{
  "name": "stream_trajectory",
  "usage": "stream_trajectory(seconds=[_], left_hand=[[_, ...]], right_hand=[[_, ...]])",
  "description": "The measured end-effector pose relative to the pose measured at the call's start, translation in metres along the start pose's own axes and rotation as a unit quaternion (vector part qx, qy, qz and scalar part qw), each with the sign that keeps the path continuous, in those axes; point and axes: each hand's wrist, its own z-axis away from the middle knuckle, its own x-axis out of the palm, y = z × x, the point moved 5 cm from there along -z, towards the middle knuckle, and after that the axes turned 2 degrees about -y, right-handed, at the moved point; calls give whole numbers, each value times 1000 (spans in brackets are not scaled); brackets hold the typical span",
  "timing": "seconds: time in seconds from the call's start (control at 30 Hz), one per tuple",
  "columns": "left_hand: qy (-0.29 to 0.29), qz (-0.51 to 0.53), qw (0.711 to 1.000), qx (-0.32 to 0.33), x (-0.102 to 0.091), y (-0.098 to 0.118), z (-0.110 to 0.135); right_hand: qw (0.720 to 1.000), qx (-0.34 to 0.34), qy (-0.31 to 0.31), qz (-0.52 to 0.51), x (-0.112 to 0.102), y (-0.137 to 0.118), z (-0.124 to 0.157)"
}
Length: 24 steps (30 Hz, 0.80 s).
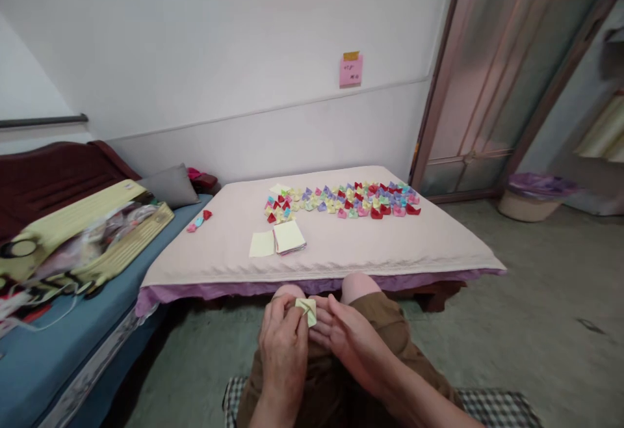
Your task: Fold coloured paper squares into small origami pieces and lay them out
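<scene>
Above my lap, my left hand point(285, 337) pinches a small folded piece of pale yellow paper point(306, 311), squarish with creases across its face. My right hand point(341, 330) lies beside it with the fingers stretched out and the palm turned up toward the paper. Its fingertips reach the paper's right edge; whether they press on it I cannot tell. On the low table in front lie a stack of square paper sheets point(289, 237) and a single yellow sheet point(262, 244) at its left.
A pale cloth covers the table point(370, 246). Many small folded paper pieces point(331, 201) in several colours crowd its far side, and a few others point(199, 222) lie at the left. A bed point(112, 252) with an opened suitcase point(88, 220) is at left, a bin point(533, 197) at right.
</scene>
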Motion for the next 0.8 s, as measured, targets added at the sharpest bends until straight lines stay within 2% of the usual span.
stream_trajectory(seconds=[0.07, 0.1, 0.13, 0.17, 0.23, 0.27, 0.37, 0.47, 0.5, 0.57, 0.63, 0.8], left_hand=[[-5, 6, 1000, 7, 10, -7, -11], [-12, 12, 1000, 10, 16, -11, -17], [-24, 19, 999, 17, 23, -15, -24], [-36, 27, 999, 22, 30, -19, -32], [-67, 47, 996, 30, 47, -25, -48], [-86, 55, 994, 29, 57, -26, -56], [-151, 62, 986, 12, 91, -24, -84], [-235, 28, 971, -23, 135, -20, -120], [-269, 10, 962, -41, 151, -20, -133], [-289, -8, 956, -58, 183, -20, -165], [-297, -31, 950, -86, 216, -25, -198], [-324, -75, 930, -155, 293, -38, -264]], right_hand=[[991, -37, 70, 107, -30, -10, -13], [968, -80, 125, 202, -49, -20, -19], [926, -117, 164, 320, -66, -31, -24], [864, -159, 196, 436, -81, -41, -28], [706, -194, 215, 646, -106, -53, -36], [684, -192, 216, 670, -119, -54, -40], [660, -177, 220, 696, -149, -49, -47], [647, -155, 216, 715, -164, -41, -52], [632, -145, 214, 730, -168, -38, -55], [613, -127, 209, 752, -175, -34, -60], [607, -123, 205, 758, -184, -30, -65], [594, -191, 205, 754, -209, -16, -73]])
